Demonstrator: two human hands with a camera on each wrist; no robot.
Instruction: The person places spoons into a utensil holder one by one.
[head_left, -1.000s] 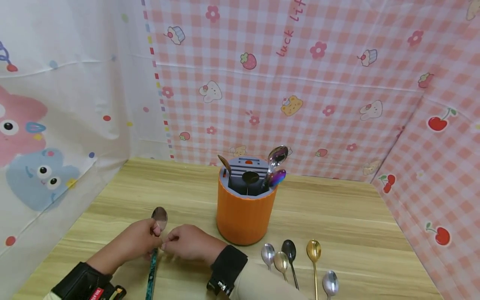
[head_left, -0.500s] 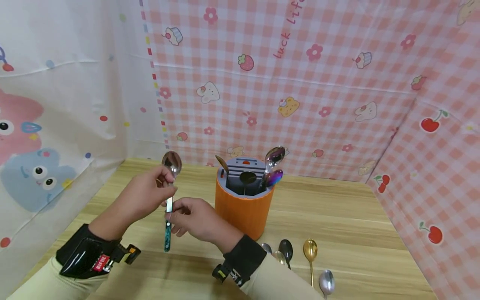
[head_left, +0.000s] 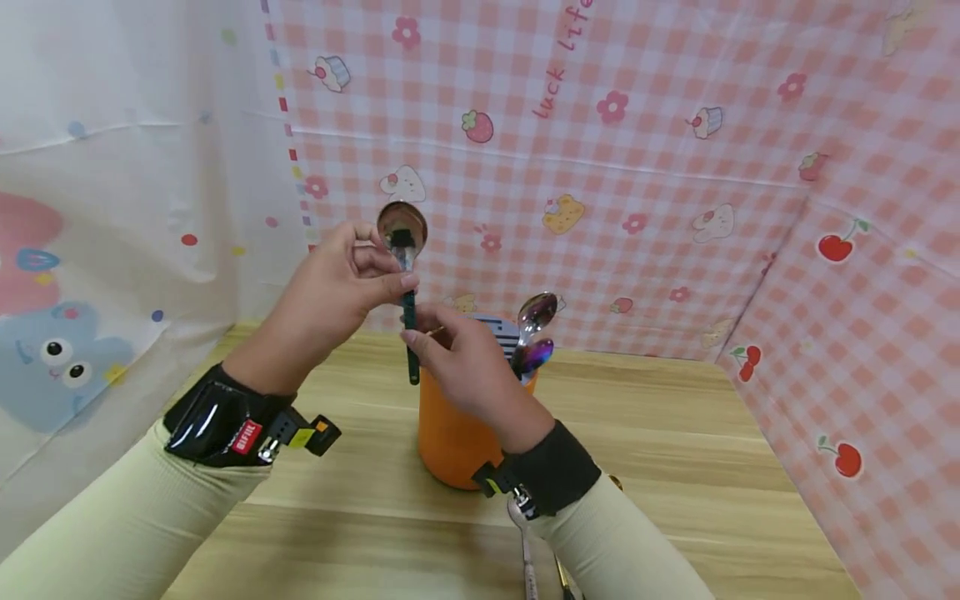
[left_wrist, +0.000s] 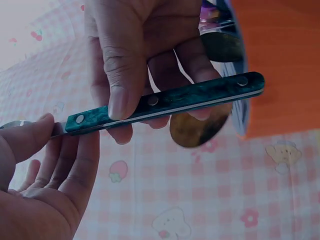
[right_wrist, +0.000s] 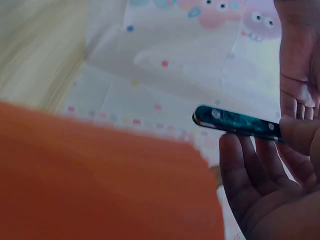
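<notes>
A spoon (head_left: 411,321) with a dark green, riveted handle is held upright in the air by both hands, its round metal bowl at the top. My left hand (head_left: 330,292) pinches it at the neck just under the bowl. Lower down, my right hand (head_left: 468,358) grips the green handle (left_wrist: 165,102) between thumb and fingers. The handle's free end points down, beside the orange utensil holder (head_left: 450,433). In the right wrist view the handle tip (right_wrist: 216,114) sticks out past the fingers. Part of the holder's top is hidden behind my right hand.
A shiny spoon (head_left: 538,312) and a purple-blue spoon (head_left: 536,356) stand in the holder. On the wooden table (head_left: 360,533), a silver spoon (head_left: 525,546) lies near my right forearm, which covers other spoons. Patterned cloth walls (head_left: 600,158) surround the table.
Both hands have raised the green-handled spoon from the table at left and carried it up and to the right, close to the holder. The right hand now grips the handle.
</notes>
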